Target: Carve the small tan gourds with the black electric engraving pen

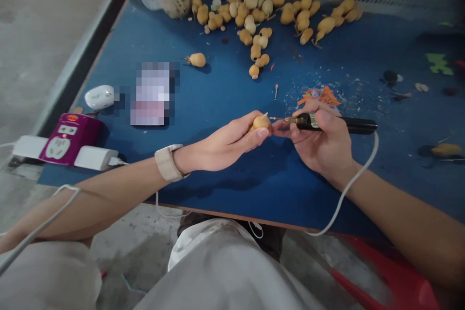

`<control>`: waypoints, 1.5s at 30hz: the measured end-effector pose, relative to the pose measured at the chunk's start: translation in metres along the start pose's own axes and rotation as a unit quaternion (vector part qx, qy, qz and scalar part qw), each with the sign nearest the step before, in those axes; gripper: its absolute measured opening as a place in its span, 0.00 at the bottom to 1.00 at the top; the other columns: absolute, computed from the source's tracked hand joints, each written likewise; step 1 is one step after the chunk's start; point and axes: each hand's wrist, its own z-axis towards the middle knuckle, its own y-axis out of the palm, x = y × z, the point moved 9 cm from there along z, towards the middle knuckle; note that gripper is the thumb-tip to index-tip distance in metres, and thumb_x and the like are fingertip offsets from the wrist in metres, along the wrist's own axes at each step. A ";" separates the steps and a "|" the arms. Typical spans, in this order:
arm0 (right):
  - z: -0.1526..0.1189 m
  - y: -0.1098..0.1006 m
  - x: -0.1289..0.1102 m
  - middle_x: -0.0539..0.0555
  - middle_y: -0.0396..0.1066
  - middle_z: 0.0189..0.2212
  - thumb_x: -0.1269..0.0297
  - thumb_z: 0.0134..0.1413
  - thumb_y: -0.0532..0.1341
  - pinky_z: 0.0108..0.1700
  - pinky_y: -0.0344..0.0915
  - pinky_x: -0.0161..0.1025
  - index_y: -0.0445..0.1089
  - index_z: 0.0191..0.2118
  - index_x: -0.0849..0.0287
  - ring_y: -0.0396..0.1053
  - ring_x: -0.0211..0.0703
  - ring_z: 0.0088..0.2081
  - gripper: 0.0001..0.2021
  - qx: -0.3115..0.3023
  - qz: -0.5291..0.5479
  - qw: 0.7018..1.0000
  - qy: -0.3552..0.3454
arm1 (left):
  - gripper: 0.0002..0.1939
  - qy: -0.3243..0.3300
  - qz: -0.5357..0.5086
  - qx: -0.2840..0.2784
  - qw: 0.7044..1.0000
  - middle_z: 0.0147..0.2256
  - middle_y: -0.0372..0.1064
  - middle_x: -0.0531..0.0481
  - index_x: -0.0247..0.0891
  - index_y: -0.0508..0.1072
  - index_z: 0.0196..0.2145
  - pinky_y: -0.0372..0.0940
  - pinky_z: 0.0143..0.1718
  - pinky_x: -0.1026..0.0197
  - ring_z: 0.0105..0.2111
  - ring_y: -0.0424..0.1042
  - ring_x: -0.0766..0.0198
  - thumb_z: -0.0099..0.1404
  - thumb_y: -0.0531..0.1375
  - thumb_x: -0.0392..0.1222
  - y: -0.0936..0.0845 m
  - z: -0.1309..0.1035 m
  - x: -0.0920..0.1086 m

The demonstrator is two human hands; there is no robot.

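Note:
A small yellow gourd [260, 124] is pinched between the thumb and fingers of my left hand [232, 139], stem end upward. My right hand [321, 138] grips a black pen-shaped rotary tool [337, 124] with a white cable. The tool's thin metal tip points left and reaches close to the gourd's right side; whether it touches is too small to tell. Fingertips of my right hand are at the gourd's right edge. Behind my right hand lies a pile of orange scraps [325, 95], with pale shavings scattered around it.
Many small gourds [250, 2] lie along the back edge, and a single gourd [197, 60] lies left of them. A blurred phone [150, 94], a white case [100, 97] and a purple power adapter [69, 138] are at the left. The tool's white cable [343, 198] hangs over the front edge.

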 end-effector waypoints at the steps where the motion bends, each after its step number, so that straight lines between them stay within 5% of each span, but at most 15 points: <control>1: -0.001 -0.001 -0.001 0.44 0.76 0.21 0.46 0.60 0.79 0.49 0.92 0.55 0.86 0.36 0.45 0.86 0.49 0.29 0.12 0.006 0.008 1.000 -0.003 | 0.29 0.002 0.001 0.000 1.000 0.37 0.62 0.53 0.41 0.65 0.44 0.63 0.35 0.59 0.33 0.62 0.66 0.86 0.55 0.72 0.000 0.000 0.000; 14: -0.006 -0.001 -0.003 0.47 0.75 0.22 0.43 0.60 0.81 0.42 0.91 0.57 0.85 0.37 0.43 0.86 0.55 0.32 0.13 0.013 -0.038 0.999 -0.021 | 0.29 -0.016 0.029 0.009 0.999 0.35 0.61 0.54 0.42 0.63 0.44 0.60 0.35 0.58 0.33 0.60 0.65 0.86 0.53 0.73 -0.001 -0.002 0.000; 22: -0.005 0.002 -0.010 0.46 0.76 0.23 0.48 0.60 0.82 0.37 0.88 0.50 0.87 0.36 0.45 0.82 0.47 0.26 0.11 0.016 -0.047 0.997 -0.051 | 0.28 -0.024 0.062 0.019 0.998 0.35 0.62 0.53 0.43 0.63 0.43 0.60 0.36 0.58 0.34 0.60 0.63 0.87 0.52 0.70 -0.003 -0.003 0.001; 27: -0.011 0.002 -0.016 0.49 0.81 0.27 0.46 0.62 0.81 0.37 0.89 0.55 0.87 0.39 0.44 0.82 0.50 0.28 0.11 0.020 -0.114 0.990 -0.077 | 0.26 -0.019 0.093 0.006 0.995 0.34 0.63 0.54 0.43 0.63 0.42 0.61 0.35 0.58 0.33 0.62 0.64 0.87 0.54 0.68 -0.002 -0.002 0.005; 36: -0.015 0.005 -0.027 0.45 0.78 0.24 0.50 0.58 0.82 0.33 0.89 0.50 0.86 0.36 0.46 0.80 0.47 0.23 0.10 0.057 -0.063 0.989 -0.123 | 0.28 -0.025 0.078 0.047 0.996 0.32 0.63 0.54 0.43 0.63 0.41 0.60 0.34 0.58 0.31 0.61 0.64 0.86 0.55 0.71 -0.004 -0.003 0.003; 45: -0.025 -0.005 -0.027 0.50 0.83 0.32 0.47 0.66 0.77 0.33 0.84 0.48 0.85 0.41 0.45 0.84 0.49 0.30 0.10 0.059 -0.184 0.973 -0.129 | 0.20 -0.013 0.129 0.059 0.990 0.32 0.61 0.57 0.43 0.63 0.41 0.57 0.33 0.60 0.30 0.59 0.66 0.89 0.55 0.59 -0.005 -0.004 0.007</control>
